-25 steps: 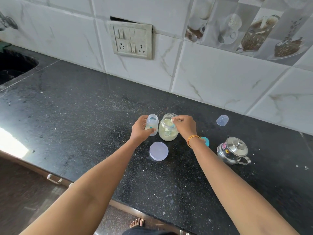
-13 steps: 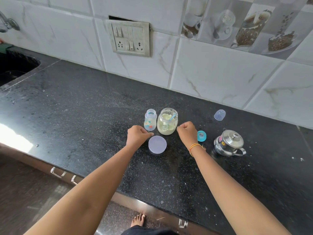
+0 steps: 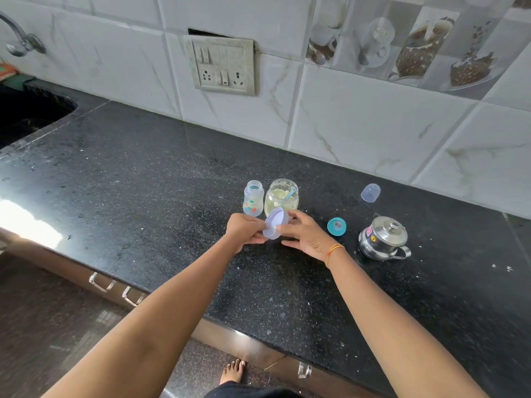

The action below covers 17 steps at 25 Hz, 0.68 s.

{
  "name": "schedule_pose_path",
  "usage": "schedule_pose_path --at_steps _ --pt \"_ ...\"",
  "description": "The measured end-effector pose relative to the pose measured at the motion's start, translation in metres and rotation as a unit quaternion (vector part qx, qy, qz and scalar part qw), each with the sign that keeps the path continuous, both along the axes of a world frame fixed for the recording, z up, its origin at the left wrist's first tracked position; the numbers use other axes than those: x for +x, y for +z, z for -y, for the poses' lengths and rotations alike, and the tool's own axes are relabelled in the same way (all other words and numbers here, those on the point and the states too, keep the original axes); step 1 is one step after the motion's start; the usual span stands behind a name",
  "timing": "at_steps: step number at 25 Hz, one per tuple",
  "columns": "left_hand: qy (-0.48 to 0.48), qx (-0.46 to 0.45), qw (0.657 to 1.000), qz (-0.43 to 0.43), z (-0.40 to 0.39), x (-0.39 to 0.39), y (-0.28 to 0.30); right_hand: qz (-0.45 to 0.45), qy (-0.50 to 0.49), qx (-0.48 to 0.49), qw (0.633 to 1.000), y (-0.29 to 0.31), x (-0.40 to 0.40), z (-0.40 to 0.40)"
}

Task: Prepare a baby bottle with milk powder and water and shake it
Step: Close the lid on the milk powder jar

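Note:
A small open baby bottle [image 3: 253, 201] stands on the black counter [image 3: 143, 179], with some powder in its bottom. Beside it on the right stands an open glass jar of milk powder [image 3: 281, 197] with a blue scoop inside. Just in front of the jar, a pale lilac jar lid [image 3: 275, 223] is tilted up off the counter. My left hand [image 3: 244, 231] pinches its left edge and my right hand [image 3: 305, 234] holds its right side. The teal bottle collar with teat [image 3: 336, 226] lies to the right, and the clear bottle cap [image 3: 370, 192] sits farther back.
A small steel lidded pot [image 3: 383, 238] stands at the right. A sink [image 3: 26, 116] is cut into the counter at far left under a tap [image 3: 17, 38]. A switchboard [image 3: 221, 66] is on the tiled wall. The counter's front edge runs above drawer handles.
Both hands left the bottle and jar, drew back toward me, and picked up the lilac lid that lay flat on the counter. The scoop stays in the jar.

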<state>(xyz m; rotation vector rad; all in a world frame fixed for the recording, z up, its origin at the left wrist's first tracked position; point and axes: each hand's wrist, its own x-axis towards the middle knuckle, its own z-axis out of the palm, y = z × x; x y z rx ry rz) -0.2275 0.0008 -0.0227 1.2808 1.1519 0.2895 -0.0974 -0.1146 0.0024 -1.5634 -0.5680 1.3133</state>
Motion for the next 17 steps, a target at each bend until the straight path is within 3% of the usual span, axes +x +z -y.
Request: schedule_pose_path --at_steps 3,8,11,14,17 --pt "-0.028 0.016 0.997 0.069 0.008 0.008 0.009 -0.090 -0.011 0.051 0.995 0.013 0.008 0.005" --pt "0.011 0.099 0.991 0.094 0.010 0.020 0.013 0.001 -0.035 0.077 0.996 0.036 0.013 -0.001" --pt "0.064 0.234 0.970 0.020 0.011 0.022 0.010 0.167 -0.056 0.077 0.981 0.052 0.020 -0.011" --pt "0.021 0.271 0.962 -0.012 0.015 0.024 0.012 0.426 0.003 0.043 0.903 0.053 0.029 -0.026" --pt "-0.023 0.274 0.961 -0.021 0.019 0.027 0.012 0.523 0.066 0.004 0.850 0.051 0.033 -0.040"
